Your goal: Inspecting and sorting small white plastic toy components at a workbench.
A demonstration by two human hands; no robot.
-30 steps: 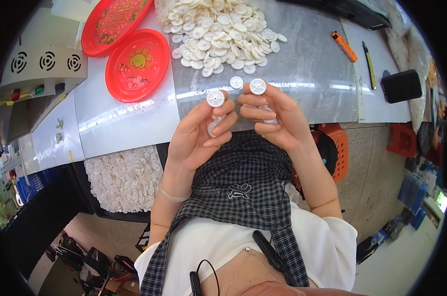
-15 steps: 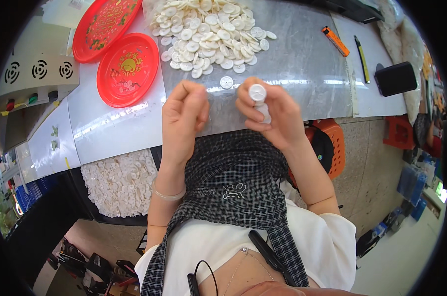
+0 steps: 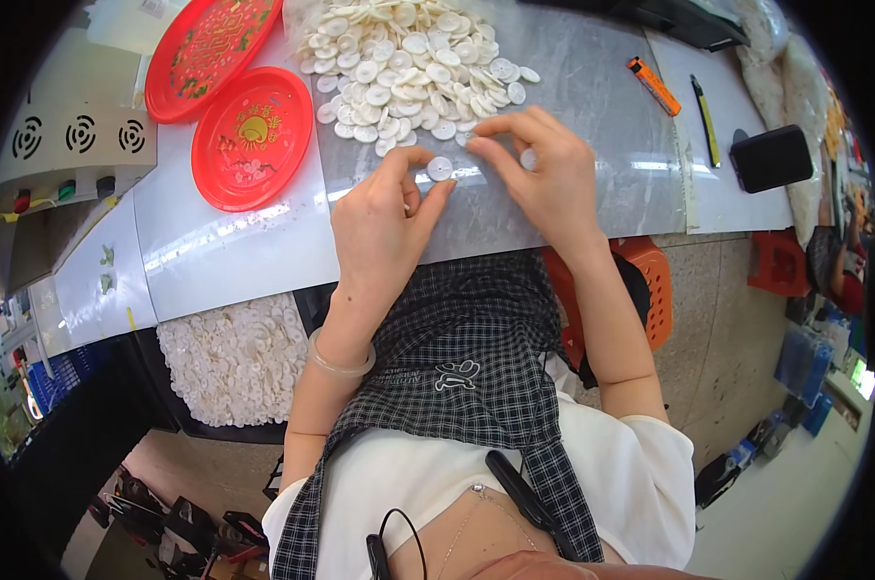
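Observation:
Between the thumb and forefinger of my left hand [image 3: 379, 217] is a small round white disc [image 3: 440, 169] with a raised centre, just above or on the grey table top. My right hand [image 3: 553, 174] is bent, its thumb and forefinger tips close together at a disc on the near edge of the pile. Another white disc [image 3: 527, 159] shows inside its curled fingers. The pile of white discs [image 3: 408, 68] lies just beyond both hands. How many discs the right hand holds is hidden.
Two red plates [image 3: 297, 164] stand left of the pile, near a grey machine [image 3: 89, 179] with coloured knobs. An orange tube-like item [image 3: 655, 87], a yellow-black cutter [image 3: 705, 121] and a dark phone [image 3: 772, 158] lie right. A tray of white pieces [image 3: 232, 362] sits below the table's left edge.
My left hand has moved right and its fingers have come around the disc that lay alone on the table. My right hand has reached forward to the pile's edge, its stacked discs turned from view.

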